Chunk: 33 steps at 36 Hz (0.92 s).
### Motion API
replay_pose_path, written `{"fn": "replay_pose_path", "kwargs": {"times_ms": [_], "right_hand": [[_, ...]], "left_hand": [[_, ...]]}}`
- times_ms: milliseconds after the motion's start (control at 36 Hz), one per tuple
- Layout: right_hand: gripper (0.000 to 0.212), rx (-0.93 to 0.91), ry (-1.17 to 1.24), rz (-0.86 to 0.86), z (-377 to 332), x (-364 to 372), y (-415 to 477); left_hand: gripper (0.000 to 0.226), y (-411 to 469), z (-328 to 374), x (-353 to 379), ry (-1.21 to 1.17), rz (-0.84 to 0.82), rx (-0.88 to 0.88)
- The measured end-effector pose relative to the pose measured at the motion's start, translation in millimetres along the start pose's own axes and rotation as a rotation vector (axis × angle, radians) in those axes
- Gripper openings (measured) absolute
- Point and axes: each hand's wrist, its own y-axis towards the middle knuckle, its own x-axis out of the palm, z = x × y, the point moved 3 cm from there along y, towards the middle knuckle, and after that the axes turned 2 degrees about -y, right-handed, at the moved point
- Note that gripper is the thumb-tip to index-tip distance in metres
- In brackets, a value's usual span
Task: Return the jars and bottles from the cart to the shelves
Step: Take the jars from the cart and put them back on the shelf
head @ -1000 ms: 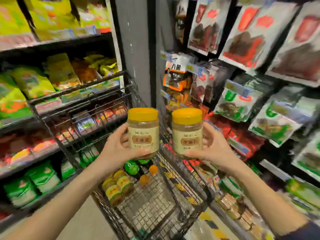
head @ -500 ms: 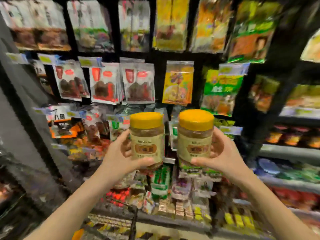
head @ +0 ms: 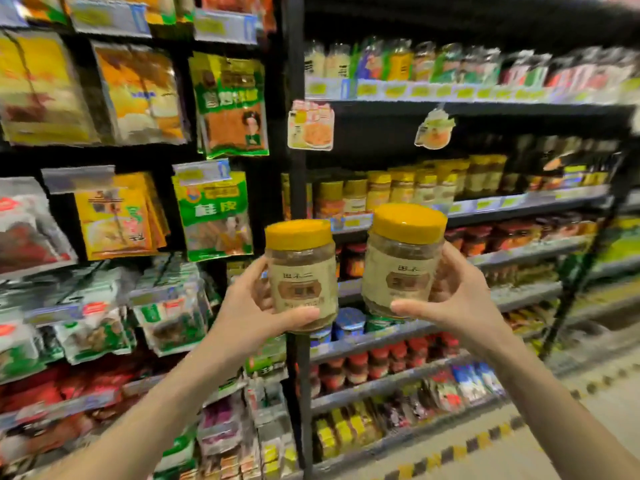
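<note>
I hold two clear jars with yellow lids and beige labels up in front of me. My left hand point(head: 247, 308) grips the left jar point(head: 302, 271) round its lower body. My right hand point(head: 457, 301) grips the right jar point(head: 403, 261), which tilts slightly to the left. Behind them runs a black shelf unit point(head: 519, 204) whose middle shelf carries a row of similar yellow-lidded jars point(head: 401, 187). The cart is out of view.
Hanging snack packets point(head: 221, 105) fill the pegboard rack on the left. A black upright post point(head: 294, 168) divides it from the shelves. Lower shelves hold red-lidded jars point(head: 381, 362) and packets. A floor strip with yellow-black marking point(head: 485, 441) runs along the shelf base.
My view has swung right, from the cart and hanging packets to the jar shelves. Both hands keep holding the two jars at chest height; the right jar has tipped a little.
</note>
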Motion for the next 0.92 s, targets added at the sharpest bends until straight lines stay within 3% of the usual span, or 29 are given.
{"fn": "replay_pose_path", "kwargs": {"times_ms": [278, 361, 778, 917], "right_hand": [[0.074, -0.001, -0.083, 0.150, 30, -153, -8], [0.075, 0.018, -0.076, 0.190, 38, -190, -6], [0.082, 0.068, -0.182, 0.362, 111, -303, 42], [0.082, 0.076, -0.193, 0.381, 138, -332, 82]], "left_hand": [[0.071, 76, -14, 149, -0.017, -0.117, 0.034], [0.083, 98, -19, 182, -0.011, -0.159, 0.021], [0.105, 229, -47, 300, 0.015, -0.367, 0.051], [0.086, 282, -56, 334, 0.015, -0.409, 0.069]]}}
